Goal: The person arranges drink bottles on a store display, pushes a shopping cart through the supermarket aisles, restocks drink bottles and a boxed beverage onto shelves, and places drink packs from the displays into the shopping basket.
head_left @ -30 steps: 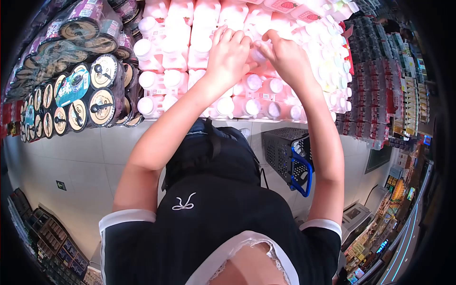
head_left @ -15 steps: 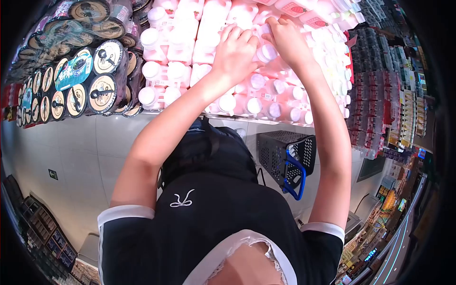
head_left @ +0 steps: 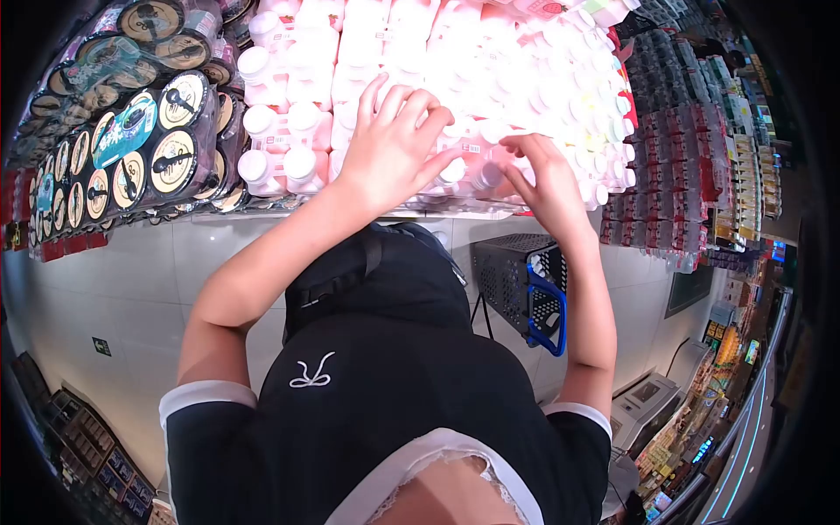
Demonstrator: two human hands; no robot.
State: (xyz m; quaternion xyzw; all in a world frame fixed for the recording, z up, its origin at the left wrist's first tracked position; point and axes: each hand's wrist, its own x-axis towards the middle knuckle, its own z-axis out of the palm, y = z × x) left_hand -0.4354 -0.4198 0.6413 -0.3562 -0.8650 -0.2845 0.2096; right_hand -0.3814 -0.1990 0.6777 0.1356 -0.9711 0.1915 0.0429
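My left hand (head_left: 395,144) is over the pink bottles (head_left: 293,140) with white caps, its fingers spread and its thumb pointing right. Beside the thumb is a white bottle cap (head_left: 451,171). My right hand (head_left: 544,179) is near the front edge of the bottle display, fingers bent and thumb apart. Another capped bottle (head_left: 487,178) stands just left of that thumb; whether they touch, I cannot tell. Neither hand visibly holds anything. Strong light washes out the bottles behind my hands.
Shrink-wrapped black cups (head_left: 127,175) with round lids are stacked at the left. A grey shopping basket (head_left: 503,271) with a blue handle (head_left: 549,319) stands on the floor below the display. More stacked packs (head_left: 669,175) are at the right.
Both hands have drawn back toward the display's front edge and moved farther apart. My left hand has shifted left, its fingers spreading. The capped bottles along the front near my hands look differently arranged.
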